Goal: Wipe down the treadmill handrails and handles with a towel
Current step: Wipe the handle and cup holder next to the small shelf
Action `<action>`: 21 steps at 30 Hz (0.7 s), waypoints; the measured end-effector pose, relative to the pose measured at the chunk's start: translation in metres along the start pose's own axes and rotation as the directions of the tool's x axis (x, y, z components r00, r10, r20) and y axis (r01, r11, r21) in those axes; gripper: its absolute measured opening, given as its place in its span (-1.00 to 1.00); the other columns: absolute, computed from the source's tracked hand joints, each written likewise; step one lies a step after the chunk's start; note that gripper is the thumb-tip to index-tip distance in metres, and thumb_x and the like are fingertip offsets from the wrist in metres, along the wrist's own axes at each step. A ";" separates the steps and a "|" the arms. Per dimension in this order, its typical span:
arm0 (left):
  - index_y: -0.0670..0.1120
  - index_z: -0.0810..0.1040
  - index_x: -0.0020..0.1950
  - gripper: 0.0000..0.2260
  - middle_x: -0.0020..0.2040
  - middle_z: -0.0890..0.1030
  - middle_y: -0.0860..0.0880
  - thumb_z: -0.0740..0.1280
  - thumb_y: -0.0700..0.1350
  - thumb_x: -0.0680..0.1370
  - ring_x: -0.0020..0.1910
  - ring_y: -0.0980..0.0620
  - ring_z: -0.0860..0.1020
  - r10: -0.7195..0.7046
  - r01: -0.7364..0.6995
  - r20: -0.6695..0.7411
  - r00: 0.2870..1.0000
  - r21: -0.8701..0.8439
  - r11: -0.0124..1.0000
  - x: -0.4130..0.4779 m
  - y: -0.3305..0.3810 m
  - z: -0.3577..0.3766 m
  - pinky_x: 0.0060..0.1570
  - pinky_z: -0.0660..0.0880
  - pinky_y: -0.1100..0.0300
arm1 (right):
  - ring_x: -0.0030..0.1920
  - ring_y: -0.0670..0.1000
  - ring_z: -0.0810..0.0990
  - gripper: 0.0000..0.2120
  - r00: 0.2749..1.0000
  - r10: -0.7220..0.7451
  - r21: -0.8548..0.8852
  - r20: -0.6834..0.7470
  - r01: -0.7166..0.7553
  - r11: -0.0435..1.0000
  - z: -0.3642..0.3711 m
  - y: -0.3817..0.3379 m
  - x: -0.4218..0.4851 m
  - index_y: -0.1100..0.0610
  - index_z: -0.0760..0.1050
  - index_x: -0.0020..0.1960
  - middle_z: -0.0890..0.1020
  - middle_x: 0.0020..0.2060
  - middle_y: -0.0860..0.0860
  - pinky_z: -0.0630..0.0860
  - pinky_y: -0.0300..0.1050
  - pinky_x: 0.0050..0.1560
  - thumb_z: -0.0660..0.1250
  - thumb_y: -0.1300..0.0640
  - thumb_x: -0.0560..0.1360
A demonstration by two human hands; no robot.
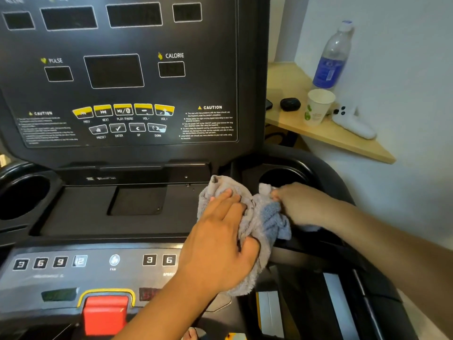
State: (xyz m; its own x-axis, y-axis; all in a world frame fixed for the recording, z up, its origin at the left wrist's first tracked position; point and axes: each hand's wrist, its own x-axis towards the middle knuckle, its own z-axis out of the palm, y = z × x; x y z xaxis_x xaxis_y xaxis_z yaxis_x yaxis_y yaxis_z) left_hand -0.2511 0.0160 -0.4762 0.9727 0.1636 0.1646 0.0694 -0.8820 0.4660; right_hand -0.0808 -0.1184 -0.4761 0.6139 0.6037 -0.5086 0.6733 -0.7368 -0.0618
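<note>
The crumpled grey-and-blue terry towel is lying bunched on the right side of the black treadmill console, between the flat tray and the round right cup holder. The left hand is lying over the towel's grey half with fingers spread almost straight, pressing it down, the thumb tucking against the cloth's lower edge. The right hand is gripping the towel's right end, fingers curling into the blue folds beside the cup holder.

The black curved right handrail is running from behind the cup holder out to the right and down toward the person, so it is lying just right of the towel, and the right hand is the nearer one to it. The towel appears to be resting on the console rather than on the rail itself, so the rail wipe is judged not yet begun on this side.

The right hand's fingertips are buried in the cloth. The rail's lower stretch is hidden behind the right forearm, and the left handrail is cut off at the frame edge. A wooden corner shelf is carrying a clear plastic water bottle and a white paper cup.
</note>
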 end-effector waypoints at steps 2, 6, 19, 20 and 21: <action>-0.11 0.53 0.32 -0.48 0.38 0.51 -0.06 0.21 0.10 0.43 0.45 0.03 0.35 -0.008 0.008 -0.001 1.000 -0.016 1.000 0.001 0.000 0.000 0.39 0.13 0.19 | 0.23 0.09 0.53 -0.68 0.992 0.059 -0.185 0.110 -0.038 0.982 -0.006 -0.002 0.025 0.12 0.49 0.23 0.56 0.20 0.06 0.41 -0.10 0.30 0.37 0.21 0.48; -0.10 0.53 0.33 -0.49 0.36 0.53 -0.04 0.20 0.09 0.44 0.44 0.06 0.35 -0.004 0.004 -0.025 1.000 -0.012 1.000 0.002 -0.001 0.000 0.39 0.06 0.27 | 0.28 0.08 0.47 -0.61 0.996 -0.086 -0.246 0.019 0.088 0.965 -0.011 -0.005 0.035 0.09 0.45 0.33 0.50 0.27 0.05 0.37 -0.13 0.26 0.33 0.24 0.51; -0.15 0.44 0.42 -0.59 0.45 0.42 -0.09 0.31 -0.18 0.57 0.43 0.21 0.22 0.066 -0.061 0.015 0.998 -0.238 0.969 0.040 -0.013 -0.004 0.28 -0.14 0.65 | 0.07 0.01 0.52 -0.79 0.987 -0.154 -0.088 0.039 0.157 0.984 -0.017 -0.005 0.002 0.09 0.49 0.18 0.58 0.07 0.00 0.26 -0.29 -0.04 0.26 0.07 0.58; -0.12 0.42 0.44 -0.58 0.46 0.40 -0.06 0.31 -0.15 0.57 0.47 0.16 0.22 0.053 -0.052 -0.001 0.999 -0.219 0.974 0.039 -0.015 -0.002 0.29 -0.15 0.65 | 0.12 0.04 0.52 -0.78 0.989 -0.141 -0.051 0.046 0.143 0.988 -0.017 -0.005 0.008 0.10 0.49 0.19 0.57 0.08 0.02 0.30 -0.25 0.03 0.27 0.06 0.58; -0.10 0.41 0.45 -0.57 0.47 0.39 -0.04 0.31 -0.12 0.57 0.49 0.13 0.22 0.045 -0.047 -0.014 0.999 -0.201 0.979 0.038 -0.016 0.000 0.29 -0.15 0.65 | 0.13 0.08 0.53 -0.78 0.990 -0.124 -0.033 0.060 0.126 0.991 -0.018 -0.005 0.014 0.12 0.50 0.18 0.58 0.07 0.04 0.36 -0.19 0.09 0.29 0.07 0.56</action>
State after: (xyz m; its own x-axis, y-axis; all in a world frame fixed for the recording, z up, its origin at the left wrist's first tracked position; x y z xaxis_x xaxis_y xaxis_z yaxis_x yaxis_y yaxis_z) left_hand -0.2148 0.0364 -0.4776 0.9716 0.1295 0.1978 -0.0225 -0.7822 0.6226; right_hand -0.0683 -0.1005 -0.4680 0.4997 0.6711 -0.5476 0.7588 -0.6440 -0.0968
